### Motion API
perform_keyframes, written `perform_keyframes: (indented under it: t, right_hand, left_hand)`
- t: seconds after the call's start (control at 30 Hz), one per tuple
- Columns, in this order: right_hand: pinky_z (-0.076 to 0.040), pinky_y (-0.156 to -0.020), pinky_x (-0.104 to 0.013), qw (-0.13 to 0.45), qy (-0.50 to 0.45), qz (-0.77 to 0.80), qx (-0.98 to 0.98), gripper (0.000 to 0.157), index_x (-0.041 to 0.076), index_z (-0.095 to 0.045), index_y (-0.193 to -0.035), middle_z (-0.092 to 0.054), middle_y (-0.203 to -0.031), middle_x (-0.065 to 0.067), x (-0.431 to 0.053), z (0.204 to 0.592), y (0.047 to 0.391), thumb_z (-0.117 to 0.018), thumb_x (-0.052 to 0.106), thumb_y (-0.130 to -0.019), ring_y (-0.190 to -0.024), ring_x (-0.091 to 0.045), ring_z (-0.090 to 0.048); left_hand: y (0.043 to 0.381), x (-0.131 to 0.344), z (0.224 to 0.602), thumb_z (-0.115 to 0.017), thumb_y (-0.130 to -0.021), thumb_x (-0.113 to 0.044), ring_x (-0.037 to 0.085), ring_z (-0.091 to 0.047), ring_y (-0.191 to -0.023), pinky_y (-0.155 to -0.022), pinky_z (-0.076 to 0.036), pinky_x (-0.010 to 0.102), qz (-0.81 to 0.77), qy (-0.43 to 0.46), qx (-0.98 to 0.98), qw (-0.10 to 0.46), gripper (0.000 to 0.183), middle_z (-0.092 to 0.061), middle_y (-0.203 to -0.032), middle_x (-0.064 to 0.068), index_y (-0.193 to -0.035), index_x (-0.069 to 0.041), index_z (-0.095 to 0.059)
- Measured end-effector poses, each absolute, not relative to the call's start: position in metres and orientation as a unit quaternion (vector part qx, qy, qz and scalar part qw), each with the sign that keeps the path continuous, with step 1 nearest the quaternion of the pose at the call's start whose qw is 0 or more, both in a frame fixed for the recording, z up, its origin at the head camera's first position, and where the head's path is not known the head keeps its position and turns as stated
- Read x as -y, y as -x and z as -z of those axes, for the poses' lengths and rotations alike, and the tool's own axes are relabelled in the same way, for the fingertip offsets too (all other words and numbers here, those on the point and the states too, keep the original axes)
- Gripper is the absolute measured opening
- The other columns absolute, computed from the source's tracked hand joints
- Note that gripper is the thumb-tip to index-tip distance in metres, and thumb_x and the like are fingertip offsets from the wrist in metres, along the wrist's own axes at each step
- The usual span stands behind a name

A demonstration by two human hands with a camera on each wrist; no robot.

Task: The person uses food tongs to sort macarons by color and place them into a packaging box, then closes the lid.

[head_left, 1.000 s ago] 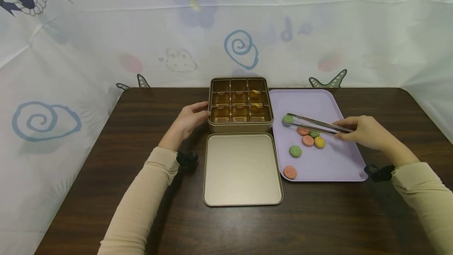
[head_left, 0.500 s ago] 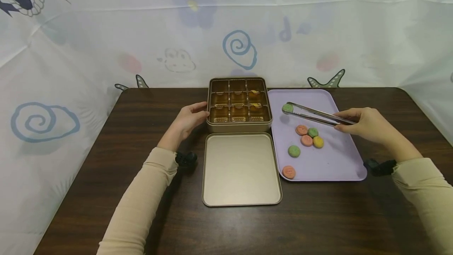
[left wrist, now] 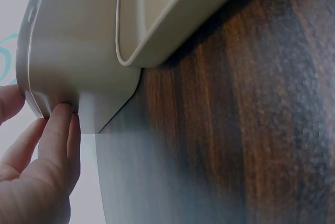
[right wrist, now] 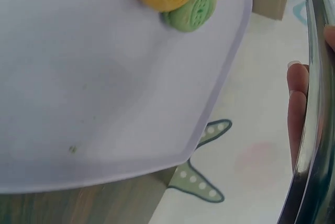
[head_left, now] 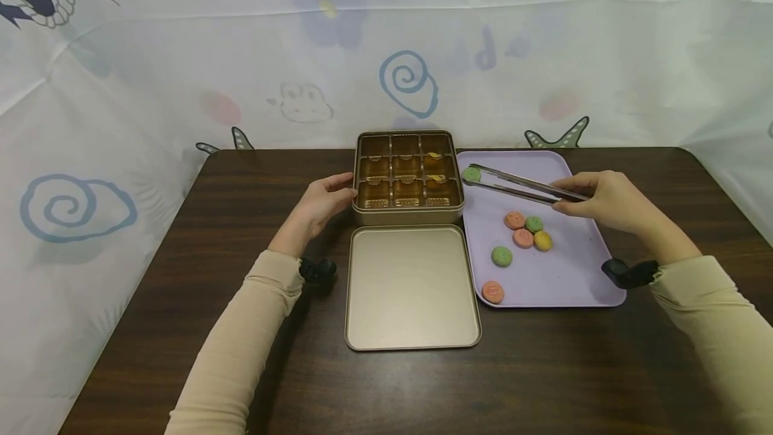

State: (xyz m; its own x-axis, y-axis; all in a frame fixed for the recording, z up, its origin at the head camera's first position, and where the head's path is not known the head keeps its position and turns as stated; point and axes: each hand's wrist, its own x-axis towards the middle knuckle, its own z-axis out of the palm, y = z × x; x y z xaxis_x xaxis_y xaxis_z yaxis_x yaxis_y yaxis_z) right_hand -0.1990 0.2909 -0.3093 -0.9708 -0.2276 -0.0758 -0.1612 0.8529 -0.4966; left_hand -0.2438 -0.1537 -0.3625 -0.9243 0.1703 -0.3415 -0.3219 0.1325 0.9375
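Note:
In the head view, my right hand (head_left: 604, 200) holds metal tongs (head_left: 524, 182) over the lilac tray (head_left: 576, 270). A green cookie-like disc (head_left: 471, 174) is pinched between the tong tips, close to the right wall of a gold tin (head_left: 409, 217). A brown divided insert (head_left: 407, 192) fills the tin, its visible compartments bare except for yellowish bits at the right. My left hand (head_left: 320, 207) rests against the tin's left side. In the left wrist view its fingertips (left wrist: 62, 110) press the outer wall, near the rim. Only part of the tongs (right wrist: 314, 145) shows in the right wrist view.
On the tray lie several more discs: a yellow one (head_left: 543, 241), a green one (head_left: 501, 256), a pink one (head_left: 492, 292) and others grouped near the yellow. A shallow gold lid (head_left: 413, 287) lies in front of the tin. A printed cloth (head_left: 253, 52) hangs behind the dark table (head_left: 543, 374).
The right hand has raised the tongs and green disc off the tray's middle, carrying them away from me and then left toward the tin. The left hand stays put.

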Motion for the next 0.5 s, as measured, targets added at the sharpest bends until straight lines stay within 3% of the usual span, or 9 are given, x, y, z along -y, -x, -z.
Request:
perform_keyframes:
  t: [0.13,0.27,0.5]
  right_hand:
    - [-0.047,-0.065,-0.012,0.071,0.108,0.256,-0.958,0.043,0.004,-0.066,-0.121,-0.07,-0.111,-0.017,-0.283,0.309,0.201,-0.073,0.026,-0.085,-0.08,0.013,-0.052]
    - [-0.048,-0.066,-0.013,0.077,0.125,0.255,-0.956,0.043,0.004,-0.066,-0.122,-0.069,-0.112,-0.017,-0.277,0.309,0.203,-0.073,0.027,-0.085,-0.084,0.007,-0.055]
    - [-0.048,-0.064,-0.014,0.085,0.144,0.263,-0.95,0.04,0.002,-0.067,-0.119,-0.07,-0.109,-0.018,-0.27,0.312,0.204,-0.073,0.021,-0.085,-0.079,0.003,-0.055]
  left_hand:
    - [0.243,0.153,0.362,-0.047,-0.097,-0.004,0.027,-0.038,-0.14,-0.119,-0.035,0.034,-0.656,0.053,-0.729,0.187,0.056,-0.032,-0.153,0.018,-0.15,-0.005,-0.029]
    - [0.243,0.152,0.361,-0.047,-0.097,-0.003,0.027,-0.038,-0.139,-0.119,-0.034,0.033,-0.661,0.054,-0.725,0.186,0.056,-0.032,-0.153,0.018,-0.15,-0.004,-0.029]
    - [0.243,0.153,0.361,-0.046,-0.097,-0.002,0.027,-0.038,-0.14,-0.119,-0.034,0.033,-0.665,0.054,-0.721,0.188,0.056,-0.031,-0.153,0.018,-0.15,-0.004,-0.028]
